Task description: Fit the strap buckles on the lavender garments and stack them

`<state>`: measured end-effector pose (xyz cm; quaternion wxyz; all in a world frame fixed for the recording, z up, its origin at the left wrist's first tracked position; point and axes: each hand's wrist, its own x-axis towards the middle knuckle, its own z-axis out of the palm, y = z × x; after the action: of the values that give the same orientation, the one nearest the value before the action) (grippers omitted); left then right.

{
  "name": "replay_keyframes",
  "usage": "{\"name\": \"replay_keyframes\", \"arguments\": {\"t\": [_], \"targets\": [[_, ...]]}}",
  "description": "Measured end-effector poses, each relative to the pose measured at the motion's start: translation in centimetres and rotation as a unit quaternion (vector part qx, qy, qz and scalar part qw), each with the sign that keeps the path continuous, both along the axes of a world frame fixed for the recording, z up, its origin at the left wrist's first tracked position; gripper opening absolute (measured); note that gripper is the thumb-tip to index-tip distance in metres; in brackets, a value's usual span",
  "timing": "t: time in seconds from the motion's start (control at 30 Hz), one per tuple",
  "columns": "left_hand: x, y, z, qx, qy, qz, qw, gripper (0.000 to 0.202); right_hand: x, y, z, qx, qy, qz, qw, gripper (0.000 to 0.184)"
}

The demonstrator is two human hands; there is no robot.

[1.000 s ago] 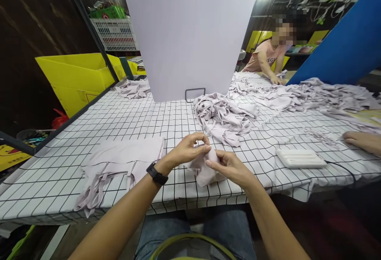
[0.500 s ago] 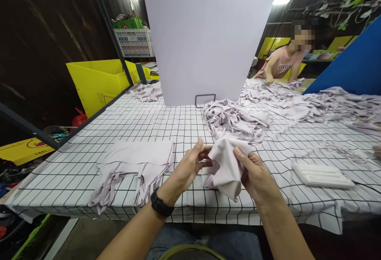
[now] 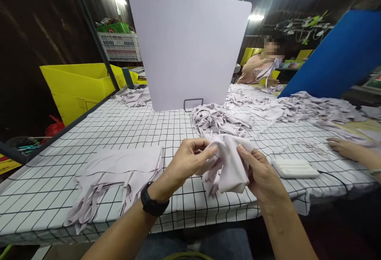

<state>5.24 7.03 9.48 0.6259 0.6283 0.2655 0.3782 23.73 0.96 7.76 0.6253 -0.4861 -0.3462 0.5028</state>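
Note:
Both my hands hold one bunched piece of pale lilac cloth (image 3: 230, 164) just above the near edge of the checked table (image 3: 149, 129). My left hand (image 3: 190, 160), with a black watch on its wrist, pinches the cloth's left side between thumb and fingers. Gripping the right side is my right hand (image 3: 262, 176), thumb on top. A flat stack of the same cloth with dangling straps (image 3: 119, 172) lies to my left. Behind my hands sits a loose heap of cloth pieces (image 3: 218, 119).
A white board (image 3: 190, 45) stands upright on a wire stand mid-table. More lilac cloth (image 3: 300, 105) spreads across the right. A white flat device (image 3: 294, 168) with a cable lies right of my hands. Another person's hand (image 3: 345, 148) rests at the right; a person sits behind. Yellow bins (image 3: 80, 81) stand left.
My hands have lifted the cloth off the table and opened it from a small wad into a larger bunch. The person at the back has raised a piece of cloth.

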Motion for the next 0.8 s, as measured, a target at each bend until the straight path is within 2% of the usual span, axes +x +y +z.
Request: {"name": "replay_keyframes", "arguments": {"t": [0.07, 0.17, 0.27, 0.4, 0.53, 0.6, 0.7, 0.8], "targets": [[0.3, 0.5, 1.6, 0.015, -0.013, -0.018, 1.000, 0.027, 1.4, -0.1, 0.8, 0.001, -0.010, -0.002, 1.000, 0.039], [0.5, 1.3, 3.6, 0.042, -0.022, -0.023, 0.999, 0.025, 3.3, -0.2, 2.2, -0.002, -0.049, 0.029, 0.998, 0.044], [0.6, 1.7, 4.7, 0.054, -0.031, -0.033, 0.997, 0.026, 4.4, -0.1, 3.6, 0.016, -0.087, 0.026, 0.996, 0.046], [0.3, 1.8, 4.7, 0.053, -0.009, -0.069, 0.996, 0.029, 4.6, 0.6, 5.4, 0.057, -0.107, 0.014, 0.993, 0.040], [0.0, 2.6, 3.9, 0.079, 0.075, -0.087, 0.990, 0.033, 4.0, 1.8, 5.9, 0.037, -0.099, 0.091, 0.990, 0.035], [0.3, 3.4, 3.5, 0.102, 0.101, -0.071, 0.987, 0.032, 3.7, 2.4, 5.8, 0.019, -0.106, 0.132, 0.985, 0.035], [1.2, 4.9, 3.4, 0.135, 0.081, -0.053, 0.986, 0.038, 3.2, 3.3, 5.7, 0.004, -0.124, 0.182, 0.976, 0.039], [2.1, 6.5, 3.7, 0.124, 0.037, -0.125, 0.984, 0.040, 2.9, 4.0, 6.1, 0.012, -0.141, 0.198, 0.970, 0.039]]}}
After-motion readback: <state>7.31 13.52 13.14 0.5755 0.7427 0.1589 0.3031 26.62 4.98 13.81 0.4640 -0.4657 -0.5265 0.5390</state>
